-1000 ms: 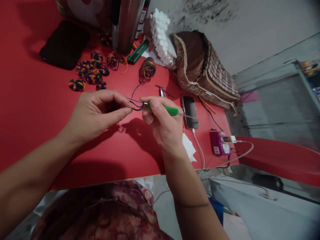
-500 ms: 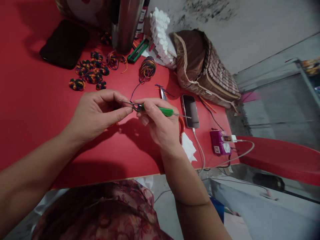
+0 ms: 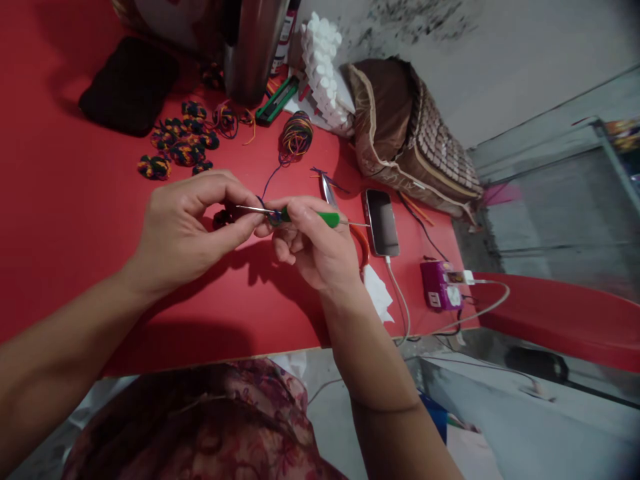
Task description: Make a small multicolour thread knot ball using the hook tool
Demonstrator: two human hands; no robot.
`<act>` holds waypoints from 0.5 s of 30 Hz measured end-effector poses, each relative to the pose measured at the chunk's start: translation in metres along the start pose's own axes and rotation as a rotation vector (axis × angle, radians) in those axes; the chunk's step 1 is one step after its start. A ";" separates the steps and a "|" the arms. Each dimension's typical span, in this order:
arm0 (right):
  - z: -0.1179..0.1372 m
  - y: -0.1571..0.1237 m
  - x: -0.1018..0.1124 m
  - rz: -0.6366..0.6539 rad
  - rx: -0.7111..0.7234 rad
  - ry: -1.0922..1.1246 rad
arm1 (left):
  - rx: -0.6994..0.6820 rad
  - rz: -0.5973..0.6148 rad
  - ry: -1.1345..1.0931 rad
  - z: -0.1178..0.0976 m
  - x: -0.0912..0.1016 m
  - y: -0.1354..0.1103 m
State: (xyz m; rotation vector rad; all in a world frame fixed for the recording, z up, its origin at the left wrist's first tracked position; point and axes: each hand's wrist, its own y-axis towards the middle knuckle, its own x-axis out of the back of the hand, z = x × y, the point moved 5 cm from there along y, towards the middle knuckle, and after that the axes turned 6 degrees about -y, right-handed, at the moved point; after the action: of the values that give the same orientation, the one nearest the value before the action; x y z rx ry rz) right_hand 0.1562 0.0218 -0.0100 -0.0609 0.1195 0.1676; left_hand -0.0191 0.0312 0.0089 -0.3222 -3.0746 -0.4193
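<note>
Head view is showing a small crochet piece (image 3: 223,217) of dark multicoloured yarn being pinched between the thumb and fingers of the left hand (image 3: 185,230), just above the red counter (image 3: 75,220). It is looking soft, very light and easily crushed or unravelled, so the sensible hold seems to be a gentle pinch right beside the working loop, as the left hand is doing now. The right hand (image 3: 313,243) is gripping a crochet hook (image 3: 300,217) by its green handle, fingers closed around it, with the thin metal shaft pointing left into the piece; the hook is stiff, slim and probably slippery at the bare metal, so the handle is the better place to hold. A strand of yarn (image 3: 267,183) is running slack from the work back to a yarn ball (image 3: 296,133) farther up the counter, and it is likely to snag if pulled hard. Finished crochet flowers (image 3: 183,143) are lying in a cluster to the left of the ball, near a black pouch (image 3: 130,87) and a metal flask (image 3: 253,47). Scissors (image 3: 345,217) with an orange handle are lying just beyond the right hand, beside a phone (image 3: 383,221) on its charging cable, and a brown purse (image 3: 410,140) is resting against the wall.
</note>
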 end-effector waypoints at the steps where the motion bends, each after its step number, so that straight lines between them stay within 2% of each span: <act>1: -0.001 0.001 0.001 0.009 -0.013 0.006 | -0.023 -0.005 0.022 -0.002 0.000 0.000; 10: -0.005 0.005 -0.003 0.109 -0.053 0.137 | -0.060 -0.030 0.052 -0.003 -0.001 0.000; 15: -0.008 0.005 -0.001 0.064 -0.084 0.136 | -0.092 -0.040 0.159 -0.002 -0.002 -0.002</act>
State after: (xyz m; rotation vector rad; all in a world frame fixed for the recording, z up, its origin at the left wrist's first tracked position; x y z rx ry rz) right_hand 0.1533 0.0263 -0.0183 -0.1523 0.2506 0.2326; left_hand -0.0179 0.0285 0.0103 -0.2179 -2.9162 -0.5608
